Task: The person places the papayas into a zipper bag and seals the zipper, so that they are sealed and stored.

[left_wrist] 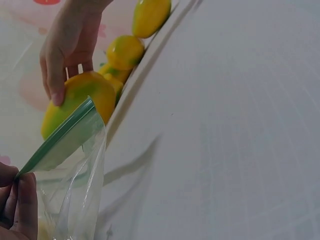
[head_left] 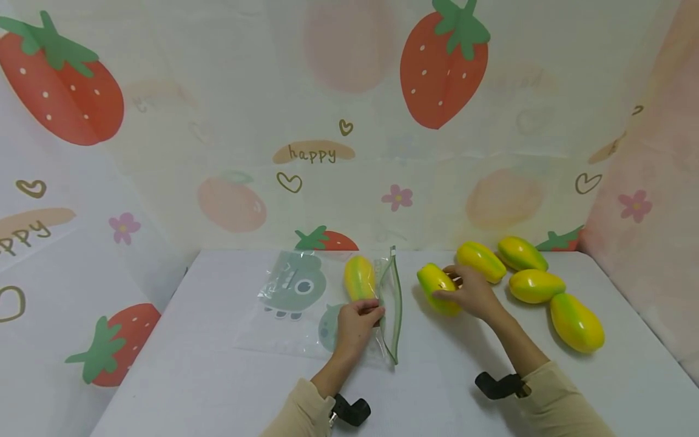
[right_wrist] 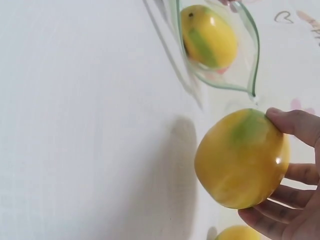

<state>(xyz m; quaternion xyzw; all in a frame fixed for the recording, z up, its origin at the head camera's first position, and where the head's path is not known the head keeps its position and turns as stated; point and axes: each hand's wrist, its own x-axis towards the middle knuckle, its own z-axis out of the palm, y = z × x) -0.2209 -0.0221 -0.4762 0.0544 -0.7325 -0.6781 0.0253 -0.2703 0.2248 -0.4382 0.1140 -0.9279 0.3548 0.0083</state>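
My left hand (head_left: pixel 355 328) pinches the green-edged mouth of a clear zip bag (head_left: pixel 398 309) printed with cartoon animals. The bag's mouth gapes toward the right, and one yellow-green papaya (head_left: pixel 358 274) lies inside, also seen through the opening in the right wrist view. Just right of the mouth, my right hand (head_left: pixel 474 294) grips a second papaya (right_wrist: pixel 242 160), thumb on one side and fingers on the other. In the left wrist view, this held papaya (left_wrist: pixel 80 97) shows behind the bag's green edge (left_wrist: pixel 55 137).
To the right of my right hand lie several more papayas, among them one at the back (head_left: pixel 521 253) and one nearer the front (head_left: pixel 577 323). A strawberry-print backdrop (head_left: pixel 371 152) rises behind the white table (head_left: pixel 207 376). Each wrist carries a black mount (head_left: pixel 498 386).
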